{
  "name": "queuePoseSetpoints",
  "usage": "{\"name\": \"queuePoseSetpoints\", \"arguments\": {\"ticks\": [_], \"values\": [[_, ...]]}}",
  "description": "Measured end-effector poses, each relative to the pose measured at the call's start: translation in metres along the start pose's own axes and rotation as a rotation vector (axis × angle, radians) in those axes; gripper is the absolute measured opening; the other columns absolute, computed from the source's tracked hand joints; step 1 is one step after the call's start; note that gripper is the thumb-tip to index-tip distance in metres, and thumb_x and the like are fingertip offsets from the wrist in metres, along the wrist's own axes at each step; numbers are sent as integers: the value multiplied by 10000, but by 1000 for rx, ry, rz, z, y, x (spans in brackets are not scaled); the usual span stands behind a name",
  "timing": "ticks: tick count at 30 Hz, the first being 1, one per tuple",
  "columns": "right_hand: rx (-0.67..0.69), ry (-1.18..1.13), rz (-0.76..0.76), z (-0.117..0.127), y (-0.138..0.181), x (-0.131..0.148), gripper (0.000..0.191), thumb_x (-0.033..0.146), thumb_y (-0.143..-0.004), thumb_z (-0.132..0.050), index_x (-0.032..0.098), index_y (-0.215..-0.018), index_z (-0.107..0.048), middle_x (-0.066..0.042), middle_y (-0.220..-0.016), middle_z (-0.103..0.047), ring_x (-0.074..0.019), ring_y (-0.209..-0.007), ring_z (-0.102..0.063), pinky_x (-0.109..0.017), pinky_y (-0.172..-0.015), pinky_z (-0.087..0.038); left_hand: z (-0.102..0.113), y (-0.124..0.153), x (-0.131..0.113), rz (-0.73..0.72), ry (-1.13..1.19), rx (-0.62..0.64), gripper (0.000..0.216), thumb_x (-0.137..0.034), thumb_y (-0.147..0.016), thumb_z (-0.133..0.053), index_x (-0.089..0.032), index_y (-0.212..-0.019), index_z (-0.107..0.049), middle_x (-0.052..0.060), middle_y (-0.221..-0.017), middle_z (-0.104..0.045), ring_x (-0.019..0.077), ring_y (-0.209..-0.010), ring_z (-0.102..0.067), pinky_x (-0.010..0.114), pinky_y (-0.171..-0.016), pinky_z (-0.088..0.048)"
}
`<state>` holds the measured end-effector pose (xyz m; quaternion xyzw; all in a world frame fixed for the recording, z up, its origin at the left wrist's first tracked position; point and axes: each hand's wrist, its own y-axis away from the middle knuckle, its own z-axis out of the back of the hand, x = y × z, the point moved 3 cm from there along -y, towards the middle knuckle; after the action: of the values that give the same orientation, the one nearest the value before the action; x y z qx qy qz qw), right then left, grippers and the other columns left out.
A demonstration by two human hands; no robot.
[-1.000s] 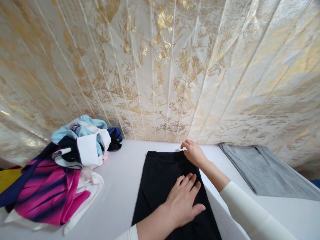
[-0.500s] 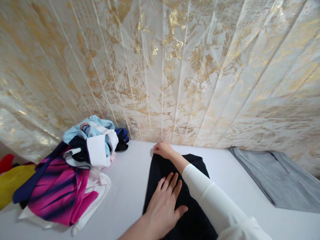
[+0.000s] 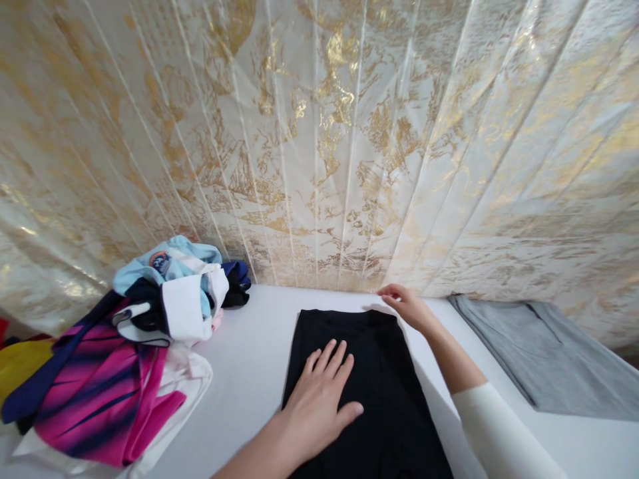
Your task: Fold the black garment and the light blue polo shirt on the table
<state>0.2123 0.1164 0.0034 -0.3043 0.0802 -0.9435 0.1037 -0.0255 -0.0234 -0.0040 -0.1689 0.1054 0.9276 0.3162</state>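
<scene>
white bench (image 3: 239,386), gold-patterned backdrop (image 3: 319,146) behind. black garment (image 3: 384,399), laid at centre: left hand (image 3: 322,402) spread flat on it; right hand (image 3: 407,309) loosely open near its far right corner. clothes (image 3: 104,399), left; grey garment (image 3: 549,359), right.

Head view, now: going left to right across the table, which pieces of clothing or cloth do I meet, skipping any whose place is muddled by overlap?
Yellow cloth → magenta-and-navy garment → black garment → grey garment.
</scene>
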Motion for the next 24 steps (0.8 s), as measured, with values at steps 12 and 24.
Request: {"name": "queuePoseSetpoints", "arguments": {"ticks": [12, 24], "values": [[129, 10, -124, 0, 25, -53, 400, 459, -834, -424, 178, -800, -706, -58, -852, -721, -199, -833, -637, -268, -750, -450, -30, -70, -56, -171, 81, -29, 683, -534, -937, -391, -99, -1455, -297, 130, -1543, -171, 245, -1433, -130, 448, -1169, -155], [115, 313, -258, -6, 3, -37, 93, 242, -715, -587, 208, -714, -673, -41, -713, -685, -166, -666, -601, -241, -554, -344, -38, -66, -54, -215, 49, -103, 650, -574, -934, -353, -178, -1448, -324, 100, -1557, -158, 274, -1438, -60, 485, -1155, -178]]}}
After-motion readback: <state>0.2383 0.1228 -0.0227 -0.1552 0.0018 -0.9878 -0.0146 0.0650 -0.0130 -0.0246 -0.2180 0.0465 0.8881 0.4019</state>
